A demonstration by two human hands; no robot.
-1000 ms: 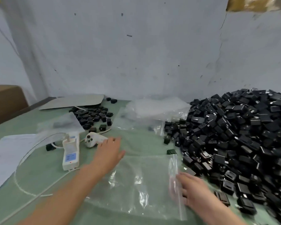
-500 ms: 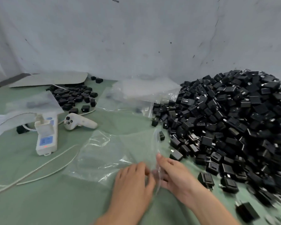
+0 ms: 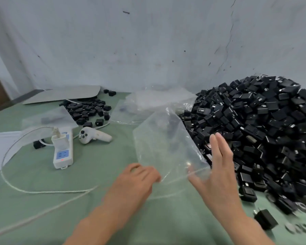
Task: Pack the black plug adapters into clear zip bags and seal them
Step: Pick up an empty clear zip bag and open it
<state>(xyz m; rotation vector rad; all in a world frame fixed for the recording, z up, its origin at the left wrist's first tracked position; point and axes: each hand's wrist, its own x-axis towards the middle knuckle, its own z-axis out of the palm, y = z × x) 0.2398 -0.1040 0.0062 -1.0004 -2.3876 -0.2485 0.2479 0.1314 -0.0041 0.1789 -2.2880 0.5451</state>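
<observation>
The left hand (image 3: 136,181) pinches the near edge of a clear bag (image 3: 164,144) with curled fingers above the green tabletop (image 3: 95,174), while the right hand (image 3: 217,174), fingers straight and spread, touches the bag's 3 o'clock side, beside the heap of black adapters (image 3: 254,138).

zip bag (image 3: 166,144): clear glossy plastic | plug adapters (image 3: 265,131): black matt plastic | table (image 3: 95,174): green cloth
</observation>
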